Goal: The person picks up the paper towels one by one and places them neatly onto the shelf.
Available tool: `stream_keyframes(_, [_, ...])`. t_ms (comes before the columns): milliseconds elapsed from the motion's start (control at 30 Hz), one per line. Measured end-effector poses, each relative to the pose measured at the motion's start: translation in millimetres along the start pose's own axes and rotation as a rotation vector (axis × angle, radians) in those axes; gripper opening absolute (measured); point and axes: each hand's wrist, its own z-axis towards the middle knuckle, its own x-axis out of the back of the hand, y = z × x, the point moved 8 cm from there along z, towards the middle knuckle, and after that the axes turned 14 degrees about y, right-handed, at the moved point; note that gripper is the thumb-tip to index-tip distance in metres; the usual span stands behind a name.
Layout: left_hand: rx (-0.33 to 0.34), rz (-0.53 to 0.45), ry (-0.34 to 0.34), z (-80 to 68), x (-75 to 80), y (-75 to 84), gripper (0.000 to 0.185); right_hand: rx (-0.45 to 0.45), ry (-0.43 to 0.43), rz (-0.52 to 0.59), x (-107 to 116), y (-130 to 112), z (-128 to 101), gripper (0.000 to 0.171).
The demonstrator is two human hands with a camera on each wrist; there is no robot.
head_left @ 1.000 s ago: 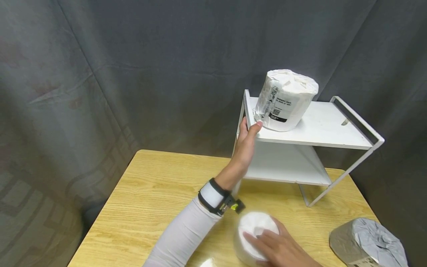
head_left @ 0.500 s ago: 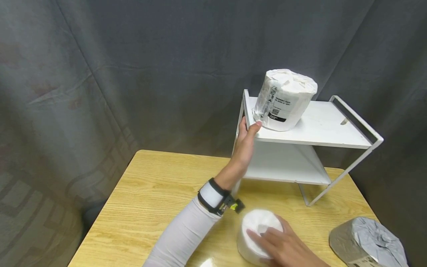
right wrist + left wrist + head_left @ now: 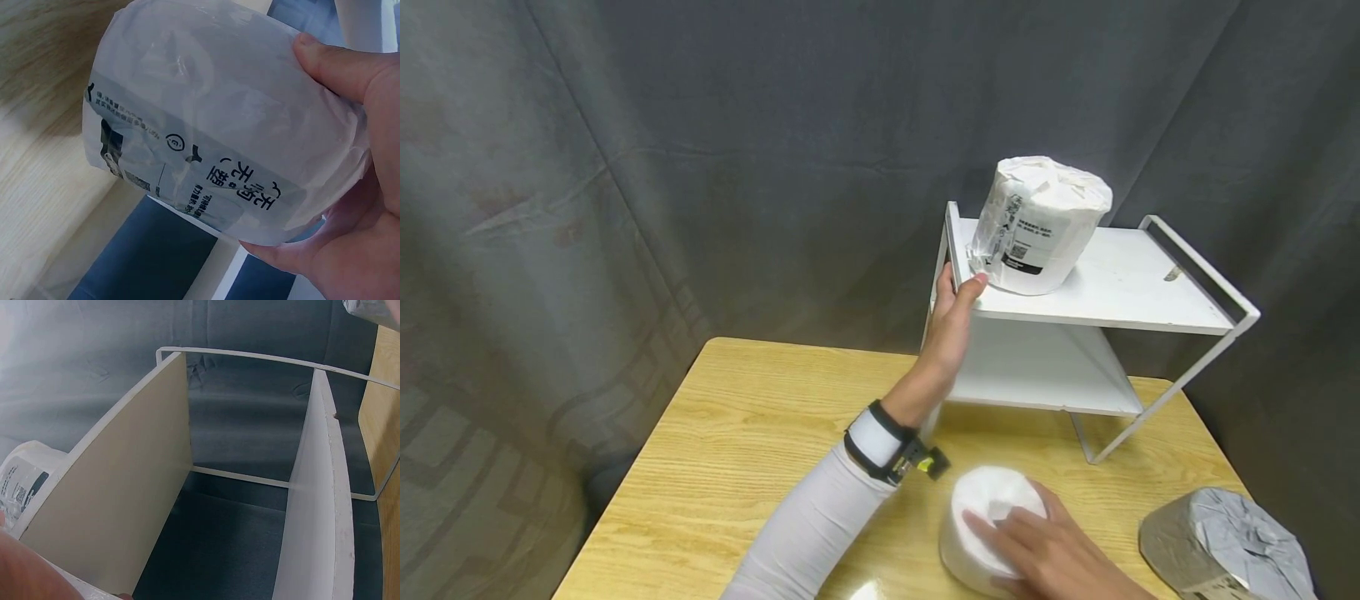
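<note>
- Left hand [image 3: 947, 333]: clasps left rail [image 3: 953, 229] of white rack [image 3: 1037, 367].
- Right hand [image 3: 1045, 546]: grips white roll [image 3: 958, 537], in front of rack.
- Second roll [image 3: 1048, 225]: on top shelf [image 3: 1127, 279].
- Grey roll [image 3: 1225, 542]: on bench [image 3: 760, 433], far right.

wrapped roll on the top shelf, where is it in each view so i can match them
Head: upper half, right of centre, the wrapped roll on the top shelf.
Left wrist: at the left edge, partly cut off.
Right wrist: not recognisable; the held roll is another one.
Shared landmark: the wooden table, visible in all three.
</note>
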Motion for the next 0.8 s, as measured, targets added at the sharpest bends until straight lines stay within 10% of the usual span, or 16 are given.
stream_keyframes(800, [-0.008, 0.002, 0.01, 1.4, 0.6, 0.3, 0.084, 0.029, 0.007, -0.042, 22, 8, 2, 0.062])
